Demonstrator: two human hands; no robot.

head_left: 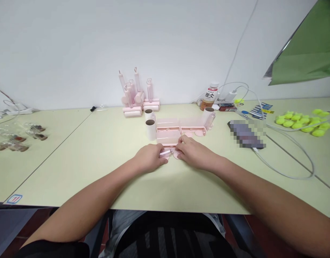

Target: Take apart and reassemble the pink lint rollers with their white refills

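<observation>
My left hand (151,157) is closed around a translucent pink tube-like handle (165,153), low over the table. My right hand (193,152) is beside it, thumb and fingers closed at a pink round disc (177,154); the handle's tip lies between the two hands. Just beyond my fingers are a clear pinkish cover (168,137) and an open pink roller case (193,129). Two white paper rolls (151,130) stand upright at the left of these parts. Another white roll (207,114) stands at the right, with translucent handles (211,122) next to it.
Assembled pink lint rollers (132,98) stand against the wall. On the right are a supplement bottle (209,96), a phone (247,134) with its white cable (288,176), and several yellow-green pieces (301,122). Small bagged items (17,138) lie at far left.
</observation>
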